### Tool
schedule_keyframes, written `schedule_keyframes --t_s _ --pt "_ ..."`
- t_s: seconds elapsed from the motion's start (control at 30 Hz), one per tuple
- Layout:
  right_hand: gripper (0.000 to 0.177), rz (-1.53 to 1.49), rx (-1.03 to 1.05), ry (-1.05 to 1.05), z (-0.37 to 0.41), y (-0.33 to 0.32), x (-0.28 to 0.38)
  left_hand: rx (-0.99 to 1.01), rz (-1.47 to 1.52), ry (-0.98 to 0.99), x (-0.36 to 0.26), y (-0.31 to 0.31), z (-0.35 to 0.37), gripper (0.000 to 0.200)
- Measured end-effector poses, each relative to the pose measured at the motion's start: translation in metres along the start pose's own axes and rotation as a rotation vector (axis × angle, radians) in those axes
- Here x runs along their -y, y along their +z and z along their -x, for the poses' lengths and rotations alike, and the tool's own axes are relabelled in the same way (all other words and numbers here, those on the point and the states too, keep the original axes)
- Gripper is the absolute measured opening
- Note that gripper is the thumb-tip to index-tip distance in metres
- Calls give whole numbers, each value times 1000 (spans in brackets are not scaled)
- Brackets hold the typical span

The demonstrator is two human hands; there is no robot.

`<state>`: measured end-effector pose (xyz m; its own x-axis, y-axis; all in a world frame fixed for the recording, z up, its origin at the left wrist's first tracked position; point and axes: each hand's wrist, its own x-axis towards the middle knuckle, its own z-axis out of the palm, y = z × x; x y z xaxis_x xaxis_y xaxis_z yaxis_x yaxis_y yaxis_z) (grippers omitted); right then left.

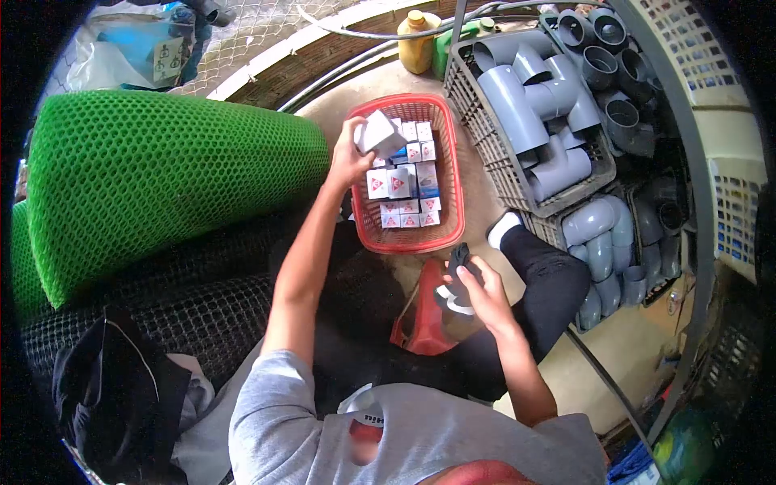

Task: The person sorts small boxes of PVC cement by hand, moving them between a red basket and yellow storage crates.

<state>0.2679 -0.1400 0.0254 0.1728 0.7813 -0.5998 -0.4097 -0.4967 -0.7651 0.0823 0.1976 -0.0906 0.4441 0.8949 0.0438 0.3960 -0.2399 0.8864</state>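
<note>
My left hand (351, 158) grips a white box (380, 135) over the upper left of a red plastic basket (454, 194). Inside the basket stand several small white boxes (399, 183) with red triangle marks, set in rows, and a box with a blue print (428, 179). Below the basket's lower right corner, my right hand (482, 295) is closed around a small black object (459, 260) whose kind I cannot make out. White curved shapes (457, 301) show just under that hand, in front of a red object (428, 327) between my legs.
A roll of green plastic mesh (178, 170) lies on the left, above black mesh (218, 315). On the right, crates (505, 174) hold grey pipe fittings (550, 97). A yellow jug (416, 48) stands behind the basket, near a hose (347, 35).
</note>
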Motion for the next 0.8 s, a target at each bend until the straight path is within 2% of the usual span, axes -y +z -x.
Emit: schedule_keyframes --t_s 0.07,0.13,0.2,0.3,0.33,0.4,0.47,0.57,0.8 --pt "17 17 -11 45 -6 -8 6 152 -203 265 17 3 -9 73" --pt "15 20 -41 75 -11 -11 7 212 -244 263 32 7 -6 77" --pt "15 30 -43 91 -19 -12 1 411 -322 144 43 6 2 74" --pt "15 22 -41 29 -31 -16 -18 469 -291 114 62 3 13 68" --pt "17 11 -8 115 -34 -17 -18 505 -256 77 67 3 15 68" --pt "20 -6 28 204 -37 -15 -19 514 -249 71 77 6 17 68" --pt "16 3 53 168 -39 -11 -20 466 -239 105 89 13 17 68" --pt "16 -18 48 97 -43 -10 -32 500 -211 132 94 25 16 64" --pt "18 17 39 133 -45 -11 -28 522 -173 145 111 58 10 60"
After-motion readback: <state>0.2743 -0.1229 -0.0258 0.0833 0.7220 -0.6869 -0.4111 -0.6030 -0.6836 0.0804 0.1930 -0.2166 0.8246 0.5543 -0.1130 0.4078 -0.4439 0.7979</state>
